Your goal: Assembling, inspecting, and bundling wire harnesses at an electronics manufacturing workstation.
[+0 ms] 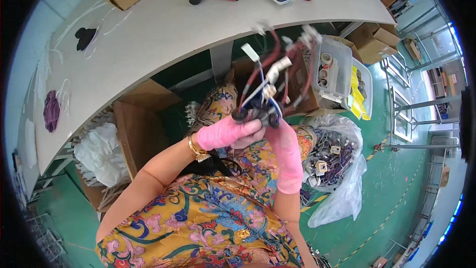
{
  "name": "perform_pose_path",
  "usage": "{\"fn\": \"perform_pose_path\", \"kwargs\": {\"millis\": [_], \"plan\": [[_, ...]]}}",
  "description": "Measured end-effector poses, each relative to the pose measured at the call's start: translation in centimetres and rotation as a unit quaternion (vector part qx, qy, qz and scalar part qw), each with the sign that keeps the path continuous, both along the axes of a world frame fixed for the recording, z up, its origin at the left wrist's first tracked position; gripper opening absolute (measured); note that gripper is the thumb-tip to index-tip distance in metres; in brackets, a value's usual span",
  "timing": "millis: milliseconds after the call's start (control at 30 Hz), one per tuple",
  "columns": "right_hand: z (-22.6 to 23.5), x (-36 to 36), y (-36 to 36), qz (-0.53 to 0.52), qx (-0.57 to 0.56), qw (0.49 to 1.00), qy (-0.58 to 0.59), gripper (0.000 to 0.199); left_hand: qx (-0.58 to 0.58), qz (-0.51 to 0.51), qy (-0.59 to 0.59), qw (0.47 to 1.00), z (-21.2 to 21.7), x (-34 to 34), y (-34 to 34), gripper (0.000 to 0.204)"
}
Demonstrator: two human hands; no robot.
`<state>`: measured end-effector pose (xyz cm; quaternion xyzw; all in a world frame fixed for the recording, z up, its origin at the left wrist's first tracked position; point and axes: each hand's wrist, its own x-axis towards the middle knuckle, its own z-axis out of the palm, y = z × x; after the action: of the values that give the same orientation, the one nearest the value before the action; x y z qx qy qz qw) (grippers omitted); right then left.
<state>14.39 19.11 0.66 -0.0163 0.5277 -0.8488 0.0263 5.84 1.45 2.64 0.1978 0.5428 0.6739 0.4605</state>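
Wire harness [270,87]: red, blue and white leads with white connectors, held raised above the lap, before the table edge [198,44]. Grasped at its black lower end by left hand [230,133] and right hand [283,141], both pink-wrapped and clenched. Clear bag of harnesses [337,168] is seen at right.

My hands [233,133] are wrapped in pink tape. A gold bracelet [197,150] circles my left wrist. My dress [213,218] is yellow and floral.
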Motion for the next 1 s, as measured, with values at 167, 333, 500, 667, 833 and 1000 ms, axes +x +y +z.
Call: {"fn": "perform_pose_path", "kwargs": {"millis": [167, 333, 500, 667, 833, 1000], "plan": [[2.4, -4.2, -2.0, -0.015, -0.207, 0.978, 0.017, 0.090, 0.110, 0.010, 0.101, 0.989, -3.0, 0.5, 0.0, 0.029], [4.1, -4.8, -2.2, -0.059, -0.157, 0.985, 0.028, 0.097, 0.070, -0.097, -0.145, 0.982, -3.2, 0.7, -0.8, 0.035], [4.9, -4.3, -2.0, -0.097, -0.111, 0.988, 0.045, 0.068, 0.062, -0.140, -0.160, 0.975, -4.2, 1.0, -1.0, 0.039], [5.2, -4.1, -2.4, -0.135, -0.063, 0.988, 0.034, 0.069, 0.043, -0.131, -0.136, 0.981, -4.8, 0.8, -1.1, 0.038], [4.7, -4.1, -2.5, -0.164, -0.012, 0.985, 0.060, 0.061, 0.092, -0.146, -0.156, 0.972, -4.8, 0.7, -1.1, 0.036], [5.0, -4.3, -3.2, -0.196, -0.025, 0.977, 0.079, 0.054, 0.065, -0.132, -0.170, 0.974, -4.7, 0.7, -1.1, 0.035]]}}
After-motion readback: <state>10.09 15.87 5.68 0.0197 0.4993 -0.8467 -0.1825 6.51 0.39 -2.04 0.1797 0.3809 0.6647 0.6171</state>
